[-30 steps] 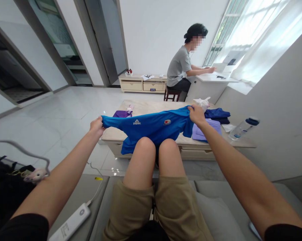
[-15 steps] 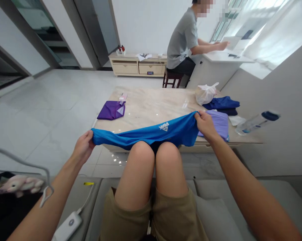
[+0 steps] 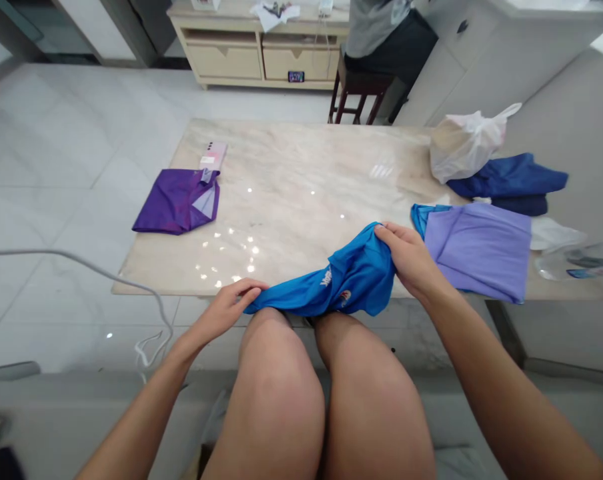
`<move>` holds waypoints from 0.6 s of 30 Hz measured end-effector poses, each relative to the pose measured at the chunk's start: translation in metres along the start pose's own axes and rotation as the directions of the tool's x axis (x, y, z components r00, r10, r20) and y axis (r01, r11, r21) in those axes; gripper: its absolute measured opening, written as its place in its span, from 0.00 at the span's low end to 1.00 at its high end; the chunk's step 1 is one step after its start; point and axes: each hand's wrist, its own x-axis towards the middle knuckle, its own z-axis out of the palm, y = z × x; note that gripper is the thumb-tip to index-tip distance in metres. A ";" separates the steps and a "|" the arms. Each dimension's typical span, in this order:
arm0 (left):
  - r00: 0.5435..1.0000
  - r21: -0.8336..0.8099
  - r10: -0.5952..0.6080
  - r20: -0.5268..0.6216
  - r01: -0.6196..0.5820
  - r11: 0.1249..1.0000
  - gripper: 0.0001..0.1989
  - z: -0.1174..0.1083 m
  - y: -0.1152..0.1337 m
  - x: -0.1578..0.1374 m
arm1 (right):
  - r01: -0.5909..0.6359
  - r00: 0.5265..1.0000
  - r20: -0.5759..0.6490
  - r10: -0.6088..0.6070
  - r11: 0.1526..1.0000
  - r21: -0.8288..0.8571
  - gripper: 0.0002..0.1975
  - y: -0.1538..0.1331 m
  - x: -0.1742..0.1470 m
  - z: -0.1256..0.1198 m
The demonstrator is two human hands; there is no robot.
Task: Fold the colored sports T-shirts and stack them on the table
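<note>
A bright blue garment (image 3: 306, 293) with white print stretches slackly between my hands, just above my knees and the near edge of the marble-topped table (image 3: 291, 167). My left hand (image 3: 231, 303) pinches its narrow left end between thumb and fingers. At the upper right corner, my right hand (image 3: 406, 257) grips the bunched cloth, with fabric hanging below it. Beside my right hand lies a folded lavender garment (image 3: 481, 250), with a bit of blue cloth (image 3: 424, 217) showing at its left edge.
A folded purple garment (image 3: 176, 203) and a pink phone (image 3: 214, 155) lie at the table's left. On the right are a white plastic bag (image 3: 464, 147), dark blue clothes (image 3: 516, 177) and a clear bottle (image 3: 581, 260). A person (image 3: 381, 33) sits on a stool beyond. A grey cable (image 3: 106, 270) hangs at left.
My left hand has moved right, towards my right hand, so the blue garment is no longer pulled taut and bunches up. My view has tilted down and closer to the table.
</note>
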 end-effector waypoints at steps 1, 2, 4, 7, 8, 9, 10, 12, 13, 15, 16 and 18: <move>1.000 -0.010 -0.027 -0.003 0.027 1.000 0.18 0.003 -0.004 0.006 | -0.022 1.000 0.007 0.022 1.000 0.017 0.20 -0.001 0.001 0.003; 0.998 -0.020 -0.054 -0.010 0.054 0.998 0.19 0.005 -0.007 0.012 | -0.035 0.999 0.020 0.034 0.999 0.029 0.19 -0.003 0.001 0.006; 0.997 -0.029 -0.078 -0.003 0.078 0.997 0.22 0.008 -0.012 0.020 | -0.047 0.997 0.065 0.044 0.998 0.044 0.19 -0.011 -0.003 0.013; 0.990 -0.005 -0.007 0.141 0.008 1.000 0.26 0.015 0.000 0.028 | -0.067 0.982 0.178 0.062 0.998 0.022 0.16 -0.036 -0.020 0.033; 0.981 0.005 0.042 0.191 -0.043 0.999 0.27 0.019 0.010 0.029 | -0.061 0.975 0.215 0.060 0.998 0.000 0.15 -0.047 -0.026 0.042; 0.970 0.022 0.094 0.224 -0.101 0.995 0.28 0.023 0.022 0.030 | -0.034 0.969 0.243 0.039 0.999 -0.027 0.14 -0.060 -0.032 0.052; 0.961 0.049 0.143 0.237 -0.159 0.986 0.28 0.028 0.037 0.030 | 0.017 0.967 0.254 -0.003 0.998 -0.054 0.14 -0.074 -0.038 0.062; 0.954 0.134 0.216 0.209 -0.247 0.960 0.30 0.036 0.067 0.029 | 0.156 0.965 0.228 -0.128 0.982 -0.110 0.13 -0.106 -0.050 0.077; 0.956 0.186 0.238 0.173 -0.269 0.945 0.28 0.039 0.081 0.027 | 0.223 0.961 0.195 -0.194 0.964 -0.142 0.13 -0.122 -0.056 0.081; 0.959 0.286 0.266 0.099 -0.283 0.915 0.24 0.041 0.100 0.022 | 0.331 0.943 0.110 -0.314 0.918 -0.218 0.13 -0.153 -0.069 0.080; 0.957 0.328 0.280 0.074 -0.289 0.900 0.21 0.040 0.104 0.019 | 0.372 0.927 0.063 -0.369 0.891 -0.259 0.13 -0.166 -0.076 0.075; 0.952 0.393 0.300 0.054 -0.297 0.870 0.18 0.034 0.101 0.011 | 0.440 0.879 -0.030 -0.476 0.833 -0.335 0.13 -0.186 -0.090 0.059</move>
